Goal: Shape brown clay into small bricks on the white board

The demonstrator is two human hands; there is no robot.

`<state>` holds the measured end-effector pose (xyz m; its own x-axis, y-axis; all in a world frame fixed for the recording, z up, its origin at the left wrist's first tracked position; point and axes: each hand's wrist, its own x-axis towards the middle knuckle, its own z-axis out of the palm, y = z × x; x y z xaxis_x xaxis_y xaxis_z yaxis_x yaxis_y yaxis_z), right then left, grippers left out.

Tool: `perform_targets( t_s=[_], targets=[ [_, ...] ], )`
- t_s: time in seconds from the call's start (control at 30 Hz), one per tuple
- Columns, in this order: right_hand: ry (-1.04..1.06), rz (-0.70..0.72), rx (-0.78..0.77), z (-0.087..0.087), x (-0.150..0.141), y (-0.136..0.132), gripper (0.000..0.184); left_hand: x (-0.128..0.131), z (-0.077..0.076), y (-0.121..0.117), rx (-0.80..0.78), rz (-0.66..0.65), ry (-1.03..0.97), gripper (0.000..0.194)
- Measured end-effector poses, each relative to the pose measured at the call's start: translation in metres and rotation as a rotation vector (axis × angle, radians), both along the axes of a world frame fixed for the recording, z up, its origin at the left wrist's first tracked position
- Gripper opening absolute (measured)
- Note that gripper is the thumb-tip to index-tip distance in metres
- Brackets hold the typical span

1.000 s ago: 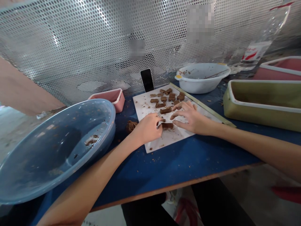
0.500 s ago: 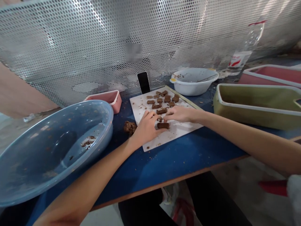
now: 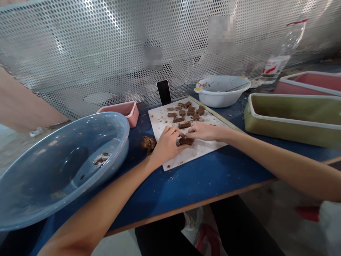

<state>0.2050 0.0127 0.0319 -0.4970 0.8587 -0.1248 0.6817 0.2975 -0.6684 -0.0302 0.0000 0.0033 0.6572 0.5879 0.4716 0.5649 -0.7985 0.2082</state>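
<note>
A brown clay-like block (image 3: pixel 187 141) lies near the front of a white board (image 3: pixel 172 164). My left hand (image 3: pixel 167 144) curls around the block's left end, thumb on the near side and fingers on the far side. Just beyond the block, my right hand (image 3: pixel 204 131) is closed, its bent fingertips close to the left fingers. Whatever sits between those fingertips is too small to make out. Behind the hands, several shaped brown pieces (image 3: pixel 191 111) rest on the board, with another short bar (image 3: pixel 184 125) nearest. A rough brown lump (image 3: pixel 148 143) sits left of the board.
A large blue basin (image 3: pixel 112 122) takes up the left side, beside a small pink box (image 3: pixel 134 115). A phone (image 3: pixel 163 92) leans at the back. To the right are a white basin (image 3: pixel 222 99), a green trough (image 3: pixel 287 129), a pink trough (image 3: pixel 306 81) and a bottle (image 3: pixel 277 60).
My right hand has moved left and inward, its spread fingers closing beside the left hand. My left hand has opened around the block, then drawn in on its left end. The view has shifted slightly.
</note>
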Motion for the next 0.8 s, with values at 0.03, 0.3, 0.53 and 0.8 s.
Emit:
perform_targets(
  t_s=[0.03, 0.3, 0.53, 0.8],
  targets=[
    [0.004, 0.000, -0.014, 0.000, 0.000, 0.000, 0.045, 0.000, 0.000, 0.000, -0.003, 0.000, 0.002, 0.037],
    [0.037, -0.019, -0.069, -0.006, -0.002, 0.000, 0.051, 0.000, -0.002, 0.001, -0.012, 0.001, 0.013, 0.039],
    [0.027, 0.006, -0.036, -0.007, -0.001, 0.000, 0.050, 0.000, -0.003, 0.002, -0.018, 0.002, -0.002, 0.033],
    [-0.024, 0.030, 0.002, -0.011, 0.002, 0.003, 0.050, 0.000, -0.001, 0.003, -0.064, 0.007, -0.026, 0.035]
  ],
)
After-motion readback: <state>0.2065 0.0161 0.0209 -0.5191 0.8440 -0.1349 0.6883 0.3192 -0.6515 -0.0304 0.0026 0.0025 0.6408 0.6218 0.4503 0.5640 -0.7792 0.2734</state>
